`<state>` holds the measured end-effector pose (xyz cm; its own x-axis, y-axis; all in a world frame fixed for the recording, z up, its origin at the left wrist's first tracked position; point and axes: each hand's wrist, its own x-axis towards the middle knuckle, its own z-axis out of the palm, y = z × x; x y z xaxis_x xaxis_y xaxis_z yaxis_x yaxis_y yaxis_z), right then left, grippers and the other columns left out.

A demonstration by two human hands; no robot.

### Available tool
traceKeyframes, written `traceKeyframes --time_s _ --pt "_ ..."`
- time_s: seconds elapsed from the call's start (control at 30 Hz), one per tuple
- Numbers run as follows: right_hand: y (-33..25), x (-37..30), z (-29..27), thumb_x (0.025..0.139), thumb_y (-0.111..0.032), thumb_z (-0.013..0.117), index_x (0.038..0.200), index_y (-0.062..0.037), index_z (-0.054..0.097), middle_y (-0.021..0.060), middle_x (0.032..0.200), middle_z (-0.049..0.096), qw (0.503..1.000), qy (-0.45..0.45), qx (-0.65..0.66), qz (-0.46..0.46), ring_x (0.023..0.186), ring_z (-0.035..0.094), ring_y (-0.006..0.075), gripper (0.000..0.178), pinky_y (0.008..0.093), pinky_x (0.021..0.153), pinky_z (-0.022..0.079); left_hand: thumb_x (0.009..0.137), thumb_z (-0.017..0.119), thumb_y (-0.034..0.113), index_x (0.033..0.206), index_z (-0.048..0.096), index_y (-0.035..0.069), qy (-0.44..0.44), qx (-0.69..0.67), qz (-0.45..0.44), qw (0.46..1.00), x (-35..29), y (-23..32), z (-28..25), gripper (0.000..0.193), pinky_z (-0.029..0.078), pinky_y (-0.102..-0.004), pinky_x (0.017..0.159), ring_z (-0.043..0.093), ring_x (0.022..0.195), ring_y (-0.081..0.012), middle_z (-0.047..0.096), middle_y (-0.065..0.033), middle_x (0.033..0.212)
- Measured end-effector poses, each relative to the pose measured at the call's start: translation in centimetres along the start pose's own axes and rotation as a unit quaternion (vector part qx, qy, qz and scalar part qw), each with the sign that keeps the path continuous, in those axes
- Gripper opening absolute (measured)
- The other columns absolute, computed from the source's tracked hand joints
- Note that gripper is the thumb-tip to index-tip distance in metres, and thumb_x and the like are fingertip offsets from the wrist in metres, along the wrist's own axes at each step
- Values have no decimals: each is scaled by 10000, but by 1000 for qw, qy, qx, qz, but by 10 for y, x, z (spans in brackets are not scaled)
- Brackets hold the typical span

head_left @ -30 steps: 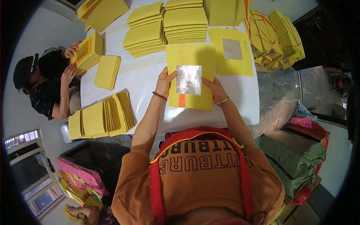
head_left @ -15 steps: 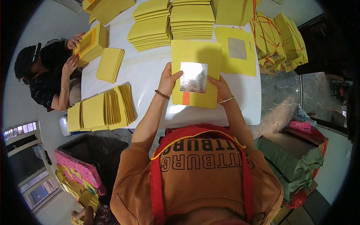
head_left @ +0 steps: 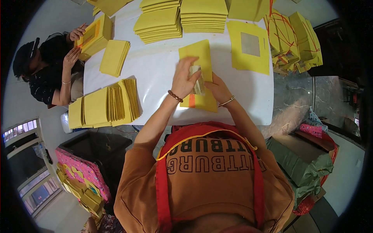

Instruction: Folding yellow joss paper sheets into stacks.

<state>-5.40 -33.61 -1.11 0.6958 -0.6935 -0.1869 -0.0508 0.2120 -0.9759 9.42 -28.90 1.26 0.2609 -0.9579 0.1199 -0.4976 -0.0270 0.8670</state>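
Observation:
A flat yellow paper packet (head_left: 204,58) is held tilted over the white table, its face turned partly aside. It bears a silver foil square (head_left: 199,86) and a short orange strip near its lower edge. My right hand (head_left: 220,92) grips the packet's right edge, some fingers hidden behind it. Over the packet's left part lies my left hand (head_left: 187,76), its fingers stretched out and its thumb apart, across the foil. Beyond my right hand, a yellow sheet (head_left: 237,58) with a grey square (head_left: 250,44) rests on the table.
Stacks of folded yellow paper (head_left: 203,17) stand at the far side of the white table (head_left: 151,70). More bundles (head_left: 101,106) lie at the left. A person (head_left: 42,73) across the left edge handles a yellow box (head_left: 101,40). Yellow bags with red cords (head_left: 283,37) stand at the far right.
The packet has turned from facing me to a slanted angle. My left hand has left its left edge and moved over its face, fingers spreading. My right hand has shifted left.

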Motion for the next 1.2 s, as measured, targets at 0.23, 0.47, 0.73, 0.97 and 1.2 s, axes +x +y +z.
traceKeyframes --time_s 0.23,0.47,0.73,0.97,1.2 --pt "-14 -14 -8 790 -149 468 1129 -24 476 88 955 563 962 -211 -171 4 876 505 153 361 276 796 397 687 589 149 1193 438 139 -167 344 368 848 5 73 -30 528 293 -365 909 462 999 -230 554 -70 996" --pt "-35 -42 -49 841 -207 495 1161 -40 457 60 1064 538 984 -115 -111 82 896 505 148 363 254 768 409 675 605 153 992 567 100 -264 371 290 842 24 46 -41 323 360 -375 696 537 730 -210 576 -23 724" --pt "-10 -43 -71 819 -229 540 1269 -116 325 73 1222 415 962 200 185 33 1012 480 168 512 302 803 402 789 576 96 863 528 15 -95 -231 -72 966 21 33 -35 120 415 -225 568 512 629 -90 582 -28 747" --pt "9 -35 -53 803 -225 563 1210 -131 391 7 1021 551 945 121 293 75 917 522 125 452 267 732 398 808 539 39 898 489 15 -37 -309 -216 925 -5 -57 -3 106 433 -219 666 536 738 -90 577 -40 846" --pt "15 -22 -52 813 -195 542 1193 -97 398 19 1028 535 968 172 165 74 899 515 122 418 280 755 410 807 542 43 902 488 11 19 -365 -183 912 -5 -44 -6 115 424 -198 612 512 700 -67 562 -33 821"
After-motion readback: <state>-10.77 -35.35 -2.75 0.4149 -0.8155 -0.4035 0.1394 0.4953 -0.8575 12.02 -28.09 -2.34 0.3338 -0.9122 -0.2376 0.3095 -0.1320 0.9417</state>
